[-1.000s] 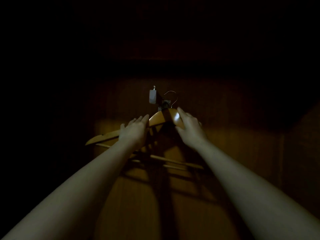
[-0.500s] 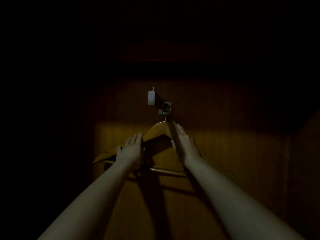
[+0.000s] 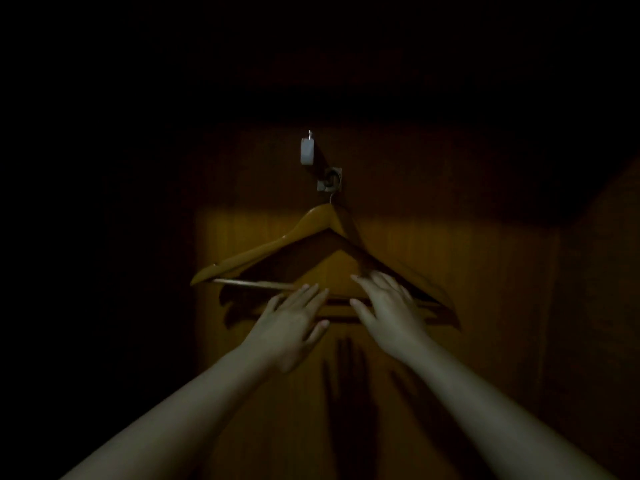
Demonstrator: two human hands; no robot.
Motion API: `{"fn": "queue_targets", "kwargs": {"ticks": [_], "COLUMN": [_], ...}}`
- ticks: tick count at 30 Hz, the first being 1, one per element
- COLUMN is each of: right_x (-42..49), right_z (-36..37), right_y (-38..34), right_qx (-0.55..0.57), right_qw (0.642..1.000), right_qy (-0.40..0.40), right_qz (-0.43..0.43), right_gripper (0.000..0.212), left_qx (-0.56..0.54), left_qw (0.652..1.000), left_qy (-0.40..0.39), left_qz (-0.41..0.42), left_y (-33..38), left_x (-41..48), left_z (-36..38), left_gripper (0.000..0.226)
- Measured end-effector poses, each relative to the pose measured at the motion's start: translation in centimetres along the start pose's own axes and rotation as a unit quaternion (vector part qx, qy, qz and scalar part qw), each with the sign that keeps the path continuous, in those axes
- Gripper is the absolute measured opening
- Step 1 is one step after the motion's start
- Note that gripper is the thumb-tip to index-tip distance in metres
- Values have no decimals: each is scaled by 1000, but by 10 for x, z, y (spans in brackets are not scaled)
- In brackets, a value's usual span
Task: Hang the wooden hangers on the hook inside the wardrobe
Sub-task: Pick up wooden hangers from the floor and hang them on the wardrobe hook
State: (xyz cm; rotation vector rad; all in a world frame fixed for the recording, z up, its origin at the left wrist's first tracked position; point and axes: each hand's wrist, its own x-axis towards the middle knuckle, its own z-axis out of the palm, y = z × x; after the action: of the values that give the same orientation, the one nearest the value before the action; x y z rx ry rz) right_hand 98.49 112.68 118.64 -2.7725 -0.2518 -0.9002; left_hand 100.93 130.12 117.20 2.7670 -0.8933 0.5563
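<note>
A dim wardrobe interior, most of it black. One patch of warm light falls on the wooden back panel [image 3: 450, 244] straight ahead.

Task progress, as a judgement: the hanging looks done for what is in view. The wooden hangers [image 3: 263, 249] hang against the back panel from the hook [image 3: 330, 183], their thin wire top looped over it. At least two seem to be stacked one behind the other, since doubled crossbars and doubled shoulder ends show, though shadow makes the count uncertain. Whether more hangers wait outside the view cannot be told.

The hangers are golden-brown and glossy, triangular, with broad sloping shoulders and a thin round crossbar along the bottom. The lit left shoulder shines; the right shoulder is in shadow and looks slightly blurred.

Two bare forearms reach up from the bottom corners. The left hand [image 3: 294, 322] and the right hand [image 3: 389, 308] are both spread flat with fingers apart, holding nothing, just in front of the crossbars. Whether any fingertip touches the wood cannot be told.

The hook is a small metal fitting on the panel. Just above it hangs a small pale tag [image 3: 307, 152].
</note>
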Motion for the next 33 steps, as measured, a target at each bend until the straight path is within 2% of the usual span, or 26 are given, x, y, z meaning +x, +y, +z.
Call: {"fn": "queue_targets", "kwargs": {"ticks": [7,15,17,20,24,29,33], "right_x": [-86,-207,-240,-289,-365,-454,-527], "right_z": [21,64,79,98,117,119,123], "right_y": [0,-6,-12,-19,-50,-104,-141], "right_qx": [3,-7,-15,-6,-3,48,58], "right_qw": [995,967,947,929,878,813,768], "right_qy": [-95,-201,-236,-243,-303,-298,-292], "right_qz": [30,159,219,278,371,499,566], "right_gripper": [45,40,39,39,35,36,33], "left_qx": [-22,-76,-108,-137,-170,-196,-206], "left_qw": [994,963,944,922,886,836,796], "left_qy": [-87,-214,-264,-308,-366,-437,-505], "left_qz": [70,147,164,189,229,266,262], "left_y": [14,26,31,33,36,43,54], "left_x": [-58,-125,-144,-172,-221,-285,-333], "left_z": [42,114,132,157,201,259,284], "left_gripper": [55,51,49,43,36,26,32]}}
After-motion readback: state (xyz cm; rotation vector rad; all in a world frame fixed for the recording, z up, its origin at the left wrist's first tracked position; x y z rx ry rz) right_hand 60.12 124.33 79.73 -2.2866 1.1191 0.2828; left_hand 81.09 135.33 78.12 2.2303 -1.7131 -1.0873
